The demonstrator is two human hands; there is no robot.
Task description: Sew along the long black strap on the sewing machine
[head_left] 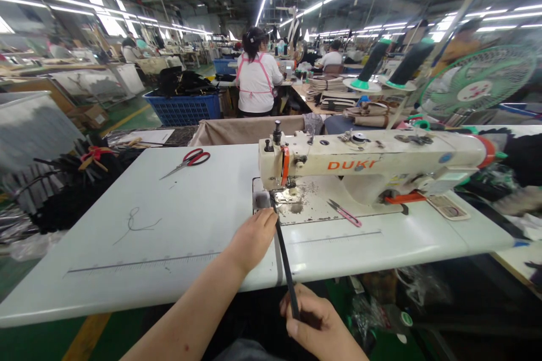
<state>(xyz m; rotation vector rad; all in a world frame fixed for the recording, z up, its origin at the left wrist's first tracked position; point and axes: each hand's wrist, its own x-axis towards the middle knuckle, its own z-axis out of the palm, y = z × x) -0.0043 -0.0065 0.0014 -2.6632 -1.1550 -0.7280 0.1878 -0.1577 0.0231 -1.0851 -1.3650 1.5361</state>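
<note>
A narrow black strap (286, 256) runs from under the needle area of a white sewing machine (313, 161) down over the table's front edge. My left hand (256, 237) is closed on the strap just in front of the presser foot, its fingertips close to the metal needle plate (296, 203). Lower down, below the table edge, my right hand (313, 316) pinches the same strap between thumb and fingers. The strap's far end is hidden by the machine head, and its lower end disappears below my right hand.
Red-handled scissors (195, 158) lie at the table's back left, near a loose thread (138, 227). Pink thread snips (345, 213) rest on the machine bed. A green fan (478, 87) and thread cones (375, 62) stand behind the machine. A person (256, 76) sits ahead, beside a blue crate (184, 108).
</note>
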